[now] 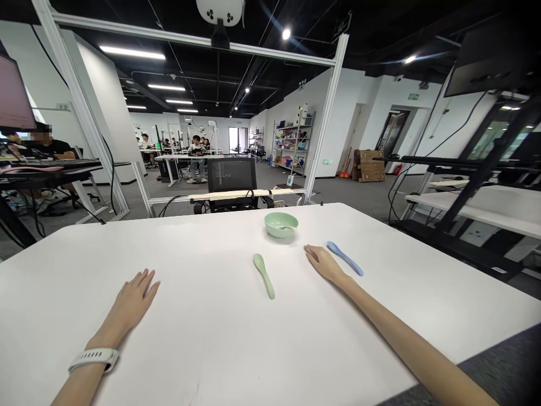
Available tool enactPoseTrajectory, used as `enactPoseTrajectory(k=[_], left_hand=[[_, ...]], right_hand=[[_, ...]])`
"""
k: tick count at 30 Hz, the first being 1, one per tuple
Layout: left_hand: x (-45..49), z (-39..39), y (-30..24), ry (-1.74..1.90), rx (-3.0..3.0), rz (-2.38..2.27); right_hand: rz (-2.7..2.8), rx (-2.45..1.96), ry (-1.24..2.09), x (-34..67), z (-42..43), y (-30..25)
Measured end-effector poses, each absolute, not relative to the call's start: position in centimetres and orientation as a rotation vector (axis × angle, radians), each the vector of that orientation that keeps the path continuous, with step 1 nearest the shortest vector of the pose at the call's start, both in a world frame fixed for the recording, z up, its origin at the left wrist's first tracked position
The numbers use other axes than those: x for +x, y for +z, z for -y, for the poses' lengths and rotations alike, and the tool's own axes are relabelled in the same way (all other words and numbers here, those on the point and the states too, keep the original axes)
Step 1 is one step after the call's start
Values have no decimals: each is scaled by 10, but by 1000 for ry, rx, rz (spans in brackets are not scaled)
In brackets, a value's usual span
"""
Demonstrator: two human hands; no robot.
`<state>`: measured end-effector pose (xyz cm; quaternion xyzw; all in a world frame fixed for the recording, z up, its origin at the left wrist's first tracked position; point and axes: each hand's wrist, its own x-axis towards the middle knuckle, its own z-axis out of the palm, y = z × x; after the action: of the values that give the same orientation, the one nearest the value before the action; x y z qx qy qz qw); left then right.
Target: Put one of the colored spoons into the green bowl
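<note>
Head view: Blue spoon (349, 261) lies just beside the right hand (324, 264)

The blue spoon is plain and smooth, with an oval scoop and a slim, gently curved handle. It lies on the white tabletop (190, 344), to the right of that hand; the scoop points away and left, and the long axis slants to a handle end nearer and further right. A light green spoon (265, 276) of similar form lies between the hands, its scoop also pointing away, its axis slanting less. Beyond stands an upright, round green bowl (274, 232), a pale utensil (289, 228) inside it, too small to make out fully. Both hands are empty and well apart: the right stretches its fingers forward, while the left hand (137, 296), above a white wristband (95, 357), lies palm down, fingers slightly spread.
</note>
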<state>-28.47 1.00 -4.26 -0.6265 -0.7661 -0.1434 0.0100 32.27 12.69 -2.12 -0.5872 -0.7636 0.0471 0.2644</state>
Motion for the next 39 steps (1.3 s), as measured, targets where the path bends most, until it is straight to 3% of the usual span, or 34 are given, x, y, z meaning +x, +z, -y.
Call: enactPoseTrajectory(k=[9, 16, 21, 30, 39], left_hand=[[-285, -9, -41, -448, -1949, 2400], [-287, -10, -44, -490, -1943, 2379], [-285, -9, -41, -451, -1960, 2410], [-282, -8, -40, -439, -1938, 2404], [-283, -8, -44, -489, -1935, 2368]], right_hand=[[2057, -1614, 161, 324, -130, -16], [2009, -1593, 49, 294, -178, 64], [2200, -1891, 162, 255, -217, 103], [2192, -2054, 194, 223, -235, 96], [1851, -1716, 79, 261, -165, 76]])
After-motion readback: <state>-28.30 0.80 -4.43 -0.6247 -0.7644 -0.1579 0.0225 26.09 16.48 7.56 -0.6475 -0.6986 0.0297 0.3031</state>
